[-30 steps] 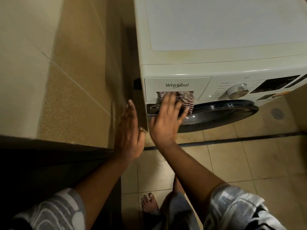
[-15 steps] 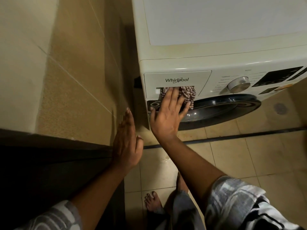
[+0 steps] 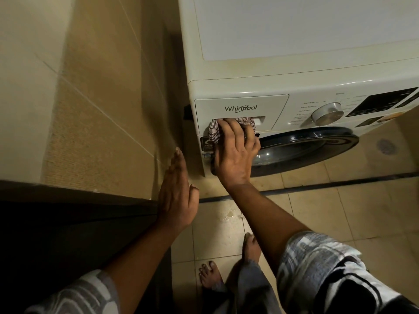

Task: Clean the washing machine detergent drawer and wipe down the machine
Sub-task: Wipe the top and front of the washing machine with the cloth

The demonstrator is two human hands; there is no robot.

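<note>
A cream front-loading washing machine (image 3: pixel 294 71) stands at the upper right. Its detergent drawer (image 3: pixel 240 107), marked Whirlpool, is closed at the front's left end. My right hand (image 3: pixel 235 150) presses a checked cloth (image 3: pixel 214 132) against the drawer's handle recess, with the fingers laid over the cloth and their tips at the recess. My left hand (image 3: pixel 176 196) is held flat with straight fingers beside the machine's left corner and holds nothing. Most of the cloth is hidden under my right hand.
A tiled wall (image 3: pixel 102 109) runs close along the machine's left side, leaving a narrow dark gap. The dark round door (image 3: pixel 306 148) sits below the control dial (image 3: pixel 327 113). A wet patch (image 3: pixel 229 215) shows on the tiled floor near my bare feet (image 3: pixel 210 277).
My right hand has slid the cloth leftward and a little up along the drawer's handle recess. My left hand has stayed flat in about the same place.
</note>
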